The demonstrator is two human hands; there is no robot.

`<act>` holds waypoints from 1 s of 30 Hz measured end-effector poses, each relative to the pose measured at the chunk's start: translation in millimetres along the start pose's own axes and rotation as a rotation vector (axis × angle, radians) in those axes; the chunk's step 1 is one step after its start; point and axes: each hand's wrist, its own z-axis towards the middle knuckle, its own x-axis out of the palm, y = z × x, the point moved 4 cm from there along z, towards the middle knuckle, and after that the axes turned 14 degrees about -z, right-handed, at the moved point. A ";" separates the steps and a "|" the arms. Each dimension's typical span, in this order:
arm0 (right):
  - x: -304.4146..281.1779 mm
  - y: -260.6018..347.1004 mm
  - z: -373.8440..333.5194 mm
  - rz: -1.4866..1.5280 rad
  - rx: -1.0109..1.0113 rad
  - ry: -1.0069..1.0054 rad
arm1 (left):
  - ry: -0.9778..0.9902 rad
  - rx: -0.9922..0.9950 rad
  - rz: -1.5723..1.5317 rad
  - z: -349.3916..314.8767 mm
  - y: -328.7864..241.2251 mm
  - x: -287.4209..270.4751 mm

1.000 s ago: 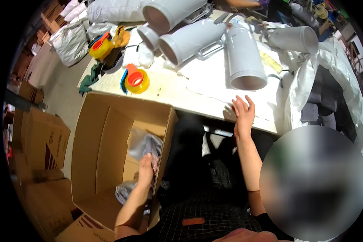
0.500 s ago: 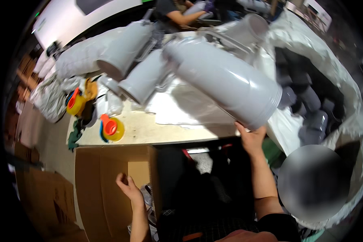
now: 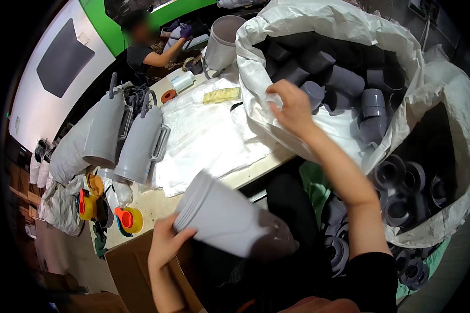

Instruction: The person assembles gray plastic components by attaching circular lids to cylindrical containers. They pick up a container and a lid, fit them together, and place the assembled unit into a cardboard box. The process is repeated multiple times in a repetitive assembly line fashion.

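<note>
Left hand (image 3: 165, 244) pinching smooth grey cylinder (image 3: 230, 218), rim (image 3: 194, 201) ribbed; right hand (image 3: 293, 113) loosely spread by crinkled sack (image 3: 251, 70).

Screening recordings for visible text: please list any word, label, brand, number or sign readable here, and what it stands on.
No text can be read.
White machine panel with dark window: small mark, too small to read.
Grey plastic cylinder with ribbed rim: no lettering visible.

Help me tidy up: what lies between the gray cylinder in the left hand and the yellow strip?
In the head view, only white sheeting shows between the gray cylinder and the yellow strip.
</note>
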 end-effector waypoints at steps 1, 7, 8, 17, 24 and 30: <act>22.5 -38.1 -0.5 -0.270 -0.061 0.168 | 0.006 -0.037 0.004 -15.6 17.9 -21.0; 67.5 -186.7 -56.1 -0.957 -0.317 0.472 | -0.553 0.085 -0.083 -100.1 115.3 -97.8; 55.7 -192.1 -62.2 -0.768 -0.101 0.314 | -0.645 0.155 -0.160 -106.5 124.2 -100.6; -43.8 -131.4 -101.9 -0.756 0.383 0.789 | -0.799 0.275 -0.684 -66.0 144.2 -94.6; -94.9 -97.2 -102.4 -0.679 0.166 -0.036 | -0.811 0.292 -0.818 -60.0 143.3 -80.7; -76.7 -108.8 -150.4 -0.931 0.437 0.912 | -0.833 0.300 -0.852 -82.0 136.1 -86.3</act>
